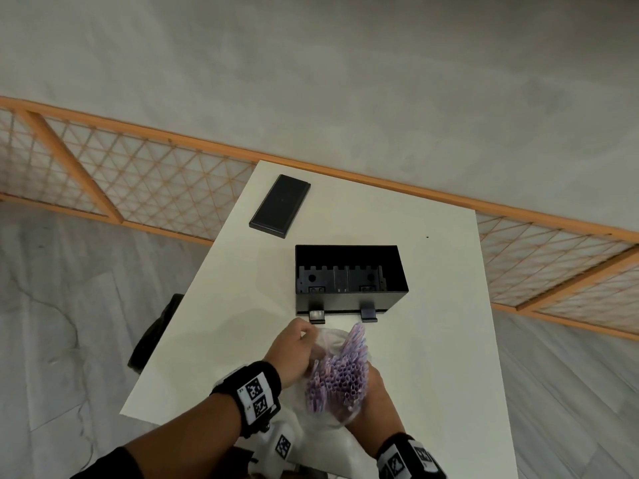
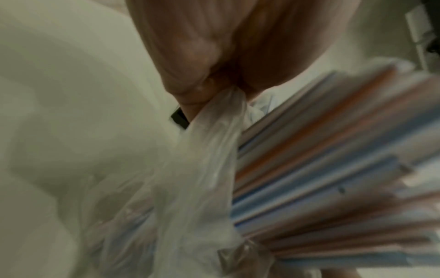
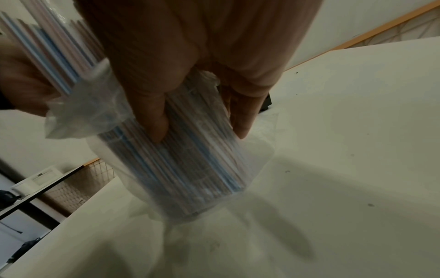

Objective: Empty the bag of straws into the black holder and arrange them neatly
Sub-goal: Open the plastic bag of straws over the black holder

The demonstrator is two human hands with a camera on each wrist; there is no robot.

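A clear plastic bag (image 1: 332, 344) of pink and blue straws (image 1: 342, 373) is held over the near part of the white table (image 1: 435, 375), its straw ends facing me. My left hand (image 1: 304, 335) pinches the bag's loose plastic (image 2: 214, 131) at the far end between thumb and fingers (image 2: 190, 90). My right hand (image 1: 375, 385) grips round the bundle from the right, thumb and fingers curled on the bag (image 3: 190, 165). The black holder (image 1: 401, 271) stands open just beyond the hands, with no straws inside.
A flat black lid (image 1: 280, 205) lies at the table's far left corner. An orange lattice fence (image 1: 138, 188) runs behind the table. A dark object (image 1: 155, 333) sits off the table's left edge. White cloth (image 1: 311, 426) lies by my wrists.
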